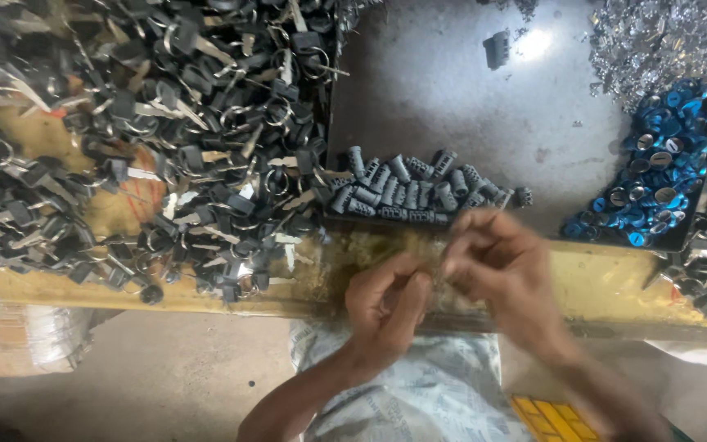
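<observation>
Yellow workbench edge (615,282) runs across the view, worn and scuffed. Heaped on its left side: black-headed keys on rings (182,123). Dark metal tray (443,98) sits to the right, holding a row of small grey ribbed cylinders (419,192) along its near side, blue round caps (656,176) at the right, shiny metal bits (664,41) in the far corner. Left hand (386,307) curls loosely, fingers bent, at the bench edge. Right hand (497,266) is blurred, fingertips pinched together just beside the left; anything gripped is too small to tell. Printed sack (427,393) lies below.
</observation>
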